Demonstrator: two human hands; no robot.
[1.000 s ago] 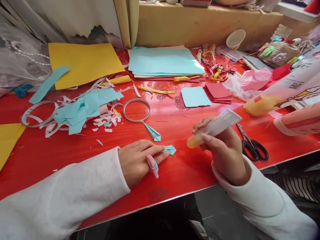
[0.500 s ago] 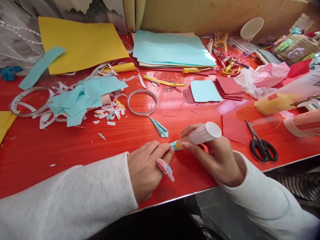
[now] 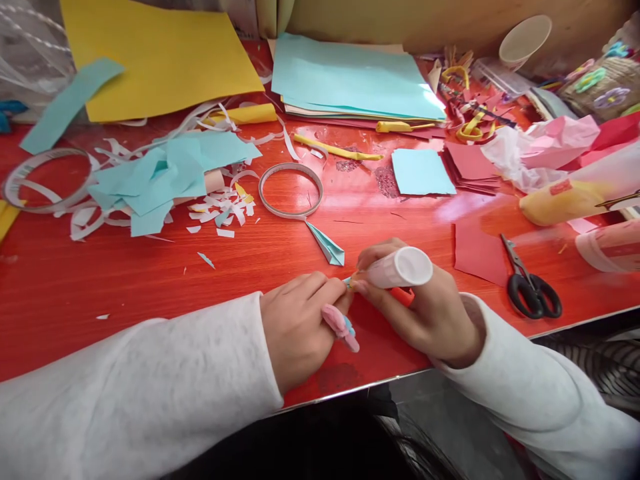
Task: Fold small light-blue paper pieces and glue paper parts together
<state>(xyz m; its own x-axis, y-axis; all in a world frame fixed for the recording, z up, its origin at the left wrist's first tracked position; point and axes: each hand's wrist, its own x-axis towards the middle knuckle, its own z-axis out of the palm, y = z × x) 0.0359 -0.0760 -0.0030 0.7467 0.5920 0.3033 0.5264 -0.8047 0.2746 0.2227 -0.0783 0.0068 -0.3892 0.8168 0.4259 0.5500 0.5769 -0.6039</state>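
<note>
Glue stick (image 3: pixel 399 268): you hold it in your right hand (image 3: pixel 425 313), fingers wrapped around its white barrel, with the tip pointing left and down onto a small light-blue paper piece (image 3: pixel 347 282). Only a sliver of that piece shows between your two hands, low on the red bench (image 3: pixel 125 280) near its front edge. Your left hand (image 3: pixel 300 323) lies flat beside it, fingertips pressed on the paper to pin it down; a pink and blue ornament (image 3: pixel 341 327) sits on one finger. The two hands nearly touch at the glue tip.

No brand or writing on the glue stick can be read from here. The pale bottles at the far right (image 3: pixel 575 193) carry a small red label and some print, too blurred to make out.

Just beyond your hands lies a folded blue paper wedge (image 3: pixel 327 245), its point touching a ring of tape (image 3: pixel 291 191). To your right, a dark red paper square (image 3: pixel 477 250) sits next to black-handled scissors (image 3: pixel 530 287). Further back are a small blue square (image 3: pixel 421 171), a stack of blue sheets (image 3: pixel 350 77) and a yellow sheet (image 3: pixel 155 53). Blue and white paper scraps (image 3: pixel 165 180) spread across the left side of the bench. A paper cup (image 3: pixel 525 38) lies tipped at the back right.
</note>
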